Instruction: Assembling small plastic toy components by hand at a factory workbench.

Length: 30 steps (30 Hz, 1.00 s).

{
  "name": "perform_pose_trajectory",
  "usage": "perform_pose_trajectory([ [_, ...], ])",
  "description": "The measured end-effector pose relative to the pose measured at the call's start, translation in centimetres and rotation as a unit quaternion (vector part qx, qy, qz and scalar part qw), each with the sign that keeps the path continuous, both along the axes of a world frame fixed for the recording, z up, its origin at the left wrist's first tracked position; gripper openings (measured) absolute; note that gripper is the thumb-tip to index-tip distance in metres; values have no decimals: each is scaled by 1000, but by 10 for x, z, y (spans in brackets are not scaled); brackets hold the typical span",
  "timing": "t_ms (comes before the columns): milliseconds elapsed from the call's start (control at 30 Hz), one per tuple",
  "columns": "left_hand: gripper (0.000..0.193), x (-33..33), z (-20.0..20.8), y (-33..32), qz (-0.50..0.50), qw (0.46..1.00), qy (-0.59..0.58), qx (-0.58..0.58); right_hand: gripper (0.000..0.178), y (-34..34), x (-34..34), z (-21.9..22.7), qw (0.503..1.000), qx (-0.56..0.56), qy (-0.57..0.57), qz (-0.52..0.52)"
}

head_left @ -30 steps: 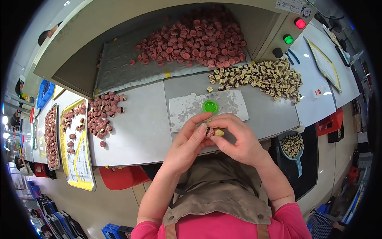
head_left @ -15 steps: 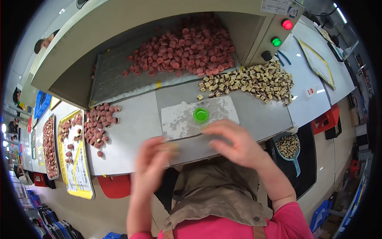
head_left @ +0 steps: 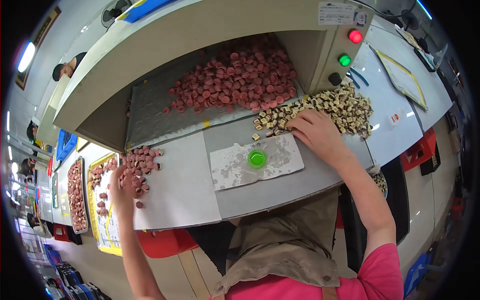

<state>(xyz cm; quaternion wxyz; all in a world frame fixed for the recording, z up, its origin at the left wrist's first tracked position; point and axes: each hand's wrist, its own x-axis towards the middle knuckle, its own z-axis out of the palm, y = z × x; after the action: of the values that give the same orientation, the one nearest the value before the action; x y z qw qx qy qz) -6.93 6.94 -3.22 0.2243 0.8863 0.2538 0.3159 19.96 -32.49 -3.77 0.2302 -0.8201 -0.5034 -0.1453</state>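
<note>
My right hand (head_left: pixel 318 132) reaches to the near-left side of a pile of small cream-and-brown blocks (head_left: pixel 350 110). Its fingertips are drawn together at the blocks, partly hiding what lies between them. My left hand (head_left: pixel 121 192), its fingers smeared, hangs over the near-left side of a loose group of reddish domed pieces (head_left: pixel 142 159) with dark and pale undersides. Whether it holds anything is hidden. Between my hands, a small round bright-green cup (head_left: pixel 257 159) stands on a wet-spotted white sheet (head_left: pixel 227 170). Small reddish round caps (head_left: pixel 235 82) lie heaped beyond it on a grey mat.
A beige machine housing (head_left: pixel 200 37) arches over the caps, with a red lamp (head_left: pixel 355 36) and a green lamp (head_left: pixel 344 60) at its right. Yellow-edged trays (head_left: pixel 107 232) line the left. Blue-handled pliers (head_left: pixel 359 76) lie behind the blocks. A red stool (head_left: pixel 167 243) stands below.
My hands have parted from near the green cup. The left has gone left to the domed pieces, the right forward and right to the blocks. The view has shifted slightly.
</note>
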Motion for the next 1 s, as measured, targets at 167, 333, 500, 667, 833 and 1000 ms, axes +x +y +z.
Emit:
perform_pose_trajectory([
  [167, 25, 140, 7, -94, -242, 970, 21, -9, 18, -6, 1, -4, 1000, -5, -9, -5],
  [333, 22, 202, -12, -120, -266, 964, 3, 12, 20, -12, -8, -7, 999, 25, 37, -5],
  [500, 21, 203, -19, -118, -262, 965, 23, 24, 19, -8, -11, -3, 997, 58, 33, -29],
  [667, 20, 181, -5, -121, -245, 969, 39, -11, 21, -6, -6, -8, 999, 28, 14, -21],
  [833, 25, 116, 16, -148, -253, 892, -41, -371, 21, -32, -14, -7, 998, 5, 49, -39],
  [1000, 29, 69, -3, -191, -274, 719, -46, -637, 19, -38, -28, -3, 993, -12, 108, -48],
])
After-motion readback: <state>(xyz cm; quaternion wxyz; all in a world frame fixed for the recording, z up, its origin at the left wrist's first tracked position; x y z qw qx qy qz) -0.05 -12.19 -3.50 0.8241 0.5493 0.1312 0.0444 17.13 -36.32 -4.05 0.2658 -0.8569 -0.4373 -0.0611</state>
